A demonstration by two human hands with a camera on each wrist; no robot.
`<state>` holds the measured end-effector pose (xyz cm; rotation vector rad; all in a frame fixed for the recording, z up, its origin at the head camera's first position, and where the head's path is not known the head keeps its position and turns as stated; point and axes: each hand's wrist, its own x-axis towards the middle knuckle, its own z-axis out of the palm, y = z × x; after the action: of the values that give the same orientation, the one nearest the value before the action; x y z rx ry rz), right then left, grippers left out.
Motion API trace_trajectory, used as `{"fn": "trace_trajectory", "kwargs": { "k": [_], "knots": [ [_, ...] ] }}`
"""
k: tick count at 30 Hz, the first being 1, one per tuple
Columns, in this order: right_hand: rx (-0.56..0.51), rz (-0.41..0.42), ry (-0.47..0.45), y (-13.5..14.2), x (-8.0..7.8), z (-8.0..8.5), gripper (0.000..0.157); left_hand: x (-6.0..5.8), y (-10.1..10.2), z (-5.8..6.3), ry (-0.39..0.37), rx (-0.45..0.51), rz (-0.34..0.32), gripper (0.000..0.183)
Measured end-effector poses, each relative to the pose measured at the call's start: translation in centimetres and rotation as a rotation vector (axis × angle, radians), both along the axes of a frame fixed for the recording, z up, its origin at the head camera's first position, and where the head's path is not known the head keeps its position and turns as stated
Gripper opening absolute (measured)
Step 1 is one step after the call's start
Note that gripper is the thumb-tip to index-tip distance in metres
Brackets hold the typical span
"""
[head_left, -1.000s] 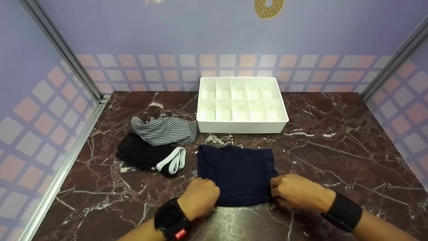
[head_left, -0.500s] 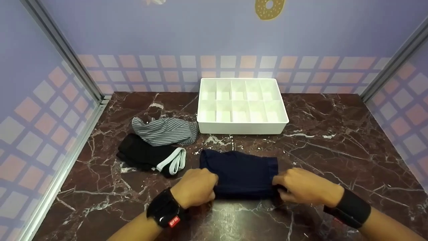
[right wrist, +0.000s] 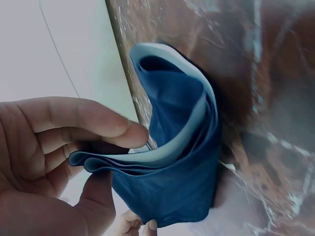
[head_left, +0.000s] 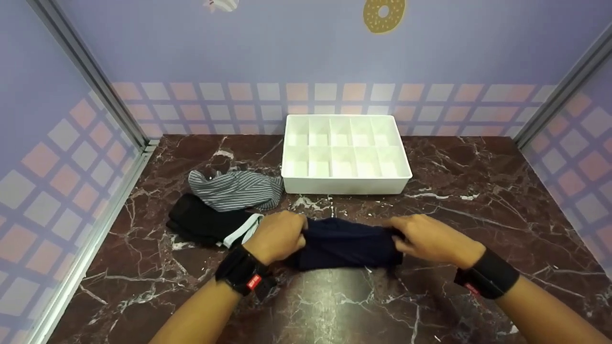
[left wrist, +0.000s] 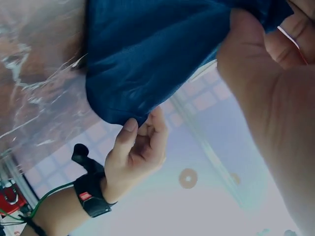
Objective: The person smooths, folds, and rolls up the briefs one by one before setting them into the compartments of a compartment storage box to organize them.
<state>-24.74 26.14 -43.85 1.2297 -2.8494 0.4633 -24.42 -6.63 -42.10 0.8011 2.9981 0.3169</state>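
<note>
A navy blue folded garment [head_left: 344,243] is stretched between both hands above the dark marble tabletop. My left hand [head_left: 277,234] pinches its left end. At the opposite end my right hand [head_left: 425,239] pinches the fabric, thumb below and fingers above. In the right wrist view, several layers of the garment [right wrist: 182,128] show as a curled-over fold with a pale inner side. Seen from the left wrist, the cloth [left wrist: 147,59] hangs in a smooth sheet, the right hand [left wrist: 138,147] holding a corner of it.
A white box [head_left: 346,185] with several compartments stands at the back, just beyond the garment. Close to my left hand lie a black garment [head_left: 205,222] with a white band and a grey striped cloth [head_left: 239,188]. Patterned walls [head_left: 191,95] border the marble tabletop [head_left: 478,200].
The near edge of the navy garment has been folded away from me, making it narrower. Both hands have moved forward with it, still holding its two ends.
</note>
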Motion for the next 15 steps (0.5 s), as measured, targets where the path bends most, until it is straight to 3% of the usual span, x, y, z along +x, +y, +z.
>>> {"fn": "trace_trajectory", "kwargs": {
  "k": [8, 15],
  "knots": [
    [0.022, -0.085, 0.03, -0.5, -2.1, -0.6, 0.024, -2.3, 0.6, -0.8, 0.043, -0.001, 0.076, 0.01],
    [0.103, -0.17, 0.106, -1.2, -3.6, -2.4, 0.017, -4.2, 1.3, -3.1, 0.095, -0.075, 0.133, 0.008]
  ]
}}
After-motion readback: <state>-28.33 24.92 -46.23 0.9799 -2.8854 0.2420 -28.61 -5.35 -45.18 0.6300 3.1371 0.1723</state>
